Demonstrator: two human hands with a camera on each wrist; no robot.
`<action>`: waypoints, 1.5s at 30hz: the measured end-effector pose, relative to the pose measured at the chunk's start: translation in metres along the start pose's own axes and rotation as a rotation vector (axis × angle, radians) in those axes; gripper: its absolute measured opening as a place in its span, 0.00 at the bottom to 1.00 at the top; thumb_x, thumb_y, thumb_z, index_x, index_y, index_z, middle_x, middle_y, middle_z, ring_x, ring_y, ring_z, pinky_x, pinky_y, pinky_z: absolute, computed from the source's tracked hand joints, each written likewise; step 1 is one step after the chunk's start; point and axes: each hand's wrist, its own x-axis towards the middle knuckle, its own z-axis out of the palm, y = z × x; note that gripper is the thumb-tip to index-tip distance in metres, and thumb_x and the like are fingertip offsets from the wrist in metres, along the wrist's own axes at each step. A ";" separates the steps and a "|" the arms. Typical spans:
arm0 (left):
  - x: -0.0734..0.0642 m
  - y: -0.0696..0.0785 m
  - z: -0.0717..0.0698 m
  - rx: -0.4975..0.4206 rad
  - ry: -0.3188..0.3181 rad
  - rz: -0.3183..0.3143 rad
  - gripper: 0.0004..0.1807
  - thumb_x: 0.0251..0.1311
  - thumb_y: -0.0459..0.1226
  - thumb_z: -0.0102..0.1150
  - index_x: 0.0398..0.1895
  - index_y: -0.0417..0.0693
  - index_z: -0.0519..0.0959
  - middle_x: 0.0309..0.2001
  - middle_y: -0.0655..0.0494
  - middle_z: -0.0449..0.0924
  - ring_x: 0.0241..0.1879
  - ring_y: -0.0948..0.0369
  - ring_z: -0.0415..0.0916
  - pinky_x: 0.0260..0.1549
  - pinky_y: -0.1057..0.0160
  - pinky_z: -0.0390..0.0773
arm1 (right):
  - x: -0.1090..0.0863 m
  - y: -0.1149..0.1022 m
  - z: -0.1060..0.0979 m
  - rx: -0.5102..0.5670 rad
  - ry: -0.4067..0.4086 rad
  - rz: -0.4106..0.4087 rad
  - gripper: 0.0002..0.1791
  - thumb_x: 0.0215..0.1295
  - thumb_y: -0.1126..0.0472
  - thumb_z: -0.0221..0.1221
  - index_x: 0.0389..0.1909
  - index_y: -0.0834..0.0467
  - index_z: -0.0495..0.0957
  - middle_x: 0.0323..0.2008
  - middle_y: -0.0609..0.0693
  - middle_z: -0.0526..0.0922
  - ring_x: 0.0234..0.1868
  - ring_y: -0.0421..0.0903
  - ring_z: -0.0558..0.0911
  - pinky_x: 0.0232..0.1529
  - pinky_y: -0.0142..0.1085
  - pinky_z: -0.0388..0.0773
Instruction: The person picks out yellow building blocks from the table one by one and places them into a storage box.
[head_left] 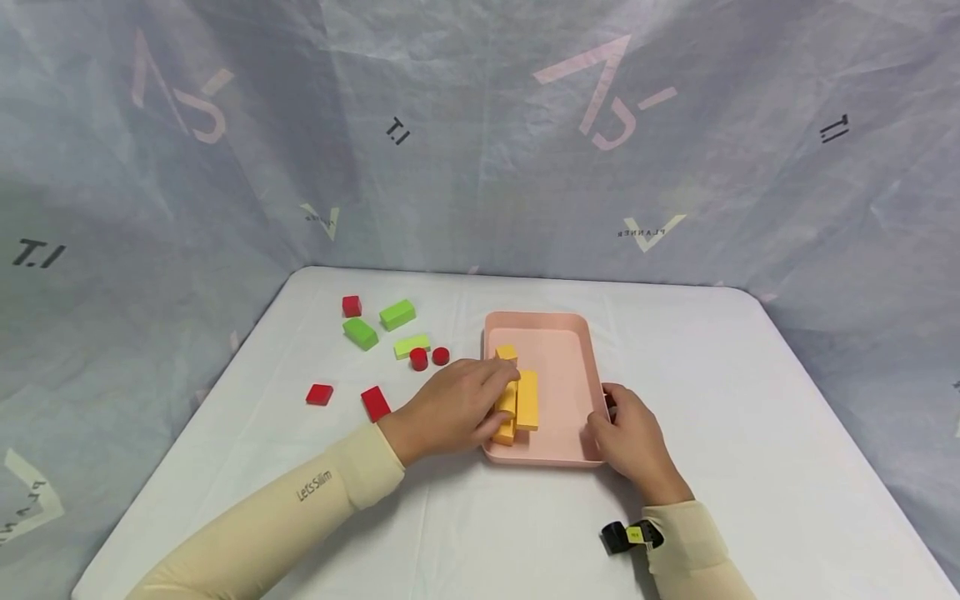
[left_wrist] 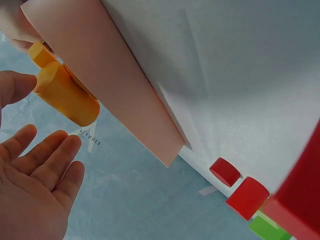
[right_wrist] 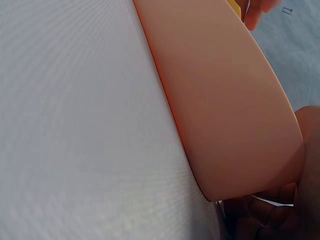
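Observation:
A shallow pink tray (head_left: 558, 433) stands on the white table, with several yellow blocks (head_left: 528, 400) along its left side. Over these blocks is my left hand (head_left: 457, 404), its thumb and fingers spread apart. In the left wrist view, the thumb tip meets the end of a rounded yellow block (left_wrist: 67, 95), while the other fingers (left_wrist: 62, 155) stand off from it. At the tray's near right corner my right hand (head_left: 633, 437) grips the rim, thumb on top. The right wrist view shows that thumb (right_wrist: 309, 130) against the tray wall; the other fingers are partly hidden.
Left of the tray lie green blocks (head_left: 397, 314), red discs (head_left: 418, 359), a red cube (head_left: 352, 306) and flat red blocks (head_left: 319, 394). A printed grey cloth (head_left: 480, 167) hangs behind the table. A black wrist device (head_left: 632, 535) is strapped on the right wrist.

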 end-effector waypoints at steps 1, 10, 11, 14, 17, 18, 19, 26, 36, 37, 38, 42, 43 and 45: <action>0.000 0.000 0.000 0.001 0.004 0.000 0.26 0.65 0.44 0.64 0.63 0.46 0.72 0.60 0.55 0.80 0.62 0.57 0.80 0.62 0.56 0.78 | 0.000 0.000 0.000 -0.001 0.000 0.000 0.29 0.69 0.59 0.53 0.70 0.64 0.70 0.52 0.59 0.81 0.48 0.53 0.81 0.51 0.49 0.78; -0.002 -0.002 -0.001 0.001 0.023 -0.002 0.25 0.62 0.41 0.64 0.62 0.46 0.73 0.59 0.56 0.80 0.61 0.59 0.80 0.63 0.58 0.78 | 0.001 0.002 0.001 -0.014 -0.004 0.001 0.29 0.69 0.58 0.51 0.70 0.64 0.69 0.52 0.59 0.81 0.48 0.54 0.80 0.51 0.49 0.78; -0.002 -0.003 0.000 0.001 0.025 -0.002 0.25 0.62 0.41 0.64 0.62 0.46 0.73 0.59 0.56 0.81 0.60 0.59 0.80 0.62 0.58 0.78 | 0.001 0.002 0.001 -0.016 -0.003 0.001 0.29 0.69 0.58 0.51 0.70 0.64 0.69 0.52 0.59 0.81 0.48 0.53 0.80 0.50 0.49 0.78; -0.002 -0.003 0.000 0.007 0.026 -0.003 0.26 0.61 0.40 0.64 0.62 0.46 0.73 0.58 0.56 0.81 0.58 0.59 0.81 0.62 0.59 0.78 | 0.001 0.001 0.001 -0.018 0.001 0.002 0.29 0.69 0.58 0.52 0.70 0.64 0.70 0.51 0.58 0.81 0.47 0.53 0.80 0.50 0.48 0.77; -0.003 -0.004 0.000 0.009 0.019 -0.006 0.27 0.60 0.39 0.66 0.62 0.46 0.72 0.58 0.56 0.81 0.60 0.59 0.80 0.64 0.58 0.77 | 0.002 0.001 0.002 -0.019 0.002 -0.002 0.29 0.69 0.58 0.52 0.70 0.64 0.70 0.51 0.59 0.81 0.47 0.53 0.80 0.49 0.48 0.77; -0.003 -0.003 -0.001 0.011 0.017 -0.006 0.27 0.60 0.39 0.66 0.62 0.46 0.72 0.58 0.56 0.81 0.59 0.59 0.81 0.64 0.58 0.77 | 0.002 0.001 0.002 -0.017 0.001 0.000 0.29 0.69 0.58 0.52 0.70 0.64 0.70 0.51 0.59 0.81 0.47 0.53 0.80 0.50 0.48 0.77; -0.003 -0.004 -0.001 0.010 0.014 -0.008 0.27 0.60 0.40 0.66 0.62 0.46 0.72 0.58 0.56 0.81 0.59 0.59 0.81 0.64 0.58 0.77 | 0.002 0.001 0.002 -0.015 -0.002 0.003 0.29 0.69 0.58 0.52 0.70 0.64 0.69 0.51 0.59 0.81 0.48 0.53 0.80 0.50 0.48 0.77; -0.006 -0.005 -0.001 0.015 -0.005 -0.024 0.27 0.61 0.40 0.66 0.63 0.46 0.72 0.59 0.55 0.81 0.60 0.59 0.81 0.64 0.57 0.77 | 0.001 0.003 0.001 -0.004 -0.013 0.012 0.31 0.70 0.57 0.51 0.71 0.64 0.68 0.53 0.59 0.80 0.49 0.54 0.80 0.52 0.50 0.78; -0.015 -0.014 -0.005 0.040 -0.236 -0.185 0.36 0.61 0.55 0.64 0.68 0.48 0.71 0.60 0.54 0.79 0.57 0.58 0.79 0.59 0.56 0.80 | 0.002 0.003 0.001 0.000 -0.010 0.001 0.30 0.70 0.57 0.51 0.70 0.64 0.69 0.53 0.58 0.80 0.48 0.53 0.80 0.50 0.48 0.77; -0.017 -0.016 -0.004 0.058 -0.272 -0.202 0.37 0.60 0.60 0.63 0.66 0.49 0.73 0.56 0.55 0.79 0.53 0.59 0.78 0.56 0.56 0.80 | 0.002 0.003 0.001 0.000 -0.010 -0.001 0.30 0.70 0.57 0.51 0.70 0.64 0.69 0.52 0.58 0.80 0.48 0.53 0.79 0.50 0.48 0.77; -0.020 -0.018 -0.003 0.074 -0.304 -0.215 0.39 0.58 0.65 0.61 0.63 0.50 0.74 0.52 0.56 0.79 0.49 0.59 0.76 0.53 0.56 0.79 | 0.002 0.003 0.001 -0.002 -0.010 -0.001 0.29 0.70 0.57 0.51 0.70 0.64 0.69 0.52 0.58 0.80 0.47 0.53 0.79 0.50 0.48 0.77; -0.032 -0.022 -0.004 0.119 -0.392 -0.191 0.49 0.43 0.84 0.53 0.50 0.54 0.76 0.41 0.61 0.74 0.40 0.61 0.70 0.43 0.58 0.72 | 0.002 0.003 0.001 0.000 -0.015 0.001 0.30 0.69 0.57 0.51 0.70 0.64 0.69 0.53 0.59 0.80 0.48 0.54 0.80 0.51 0.49 0.77; -0.035 -0.022 -0.005 0.123 -0.422 -0.182 0.51 0.39 0.86 0.51 0.48 0.56 0.75 0.40 0.62 0.73 0.39 0.61 0.69 0.43 0.58 0.71 | 0.002 0.003 0.000 0.000 -0.016 0.004 0.30 0.69 0.57 0.51 0.70 0.64 0.69 0.53 0.59 0.80 0.49 0.54 0.80 0.51 0.50 0.78; -0.039 -0.021 -0.009 0.111 -0.477 -0.156 0.52 0.32 0.88 0.54 0.46 0.57 0.76 0.38 0.63 0.73 0.37 0.61 0.70 0.42 0.57 0.70 | 0.002 0.004 0.000 0.002 -0.020 0.008 0.30 0.70 0.57 0.51 0.71 0.64 0.68 0.54 0.59 0.80 0.50 0.54 0.79 0.52 0.51 0.78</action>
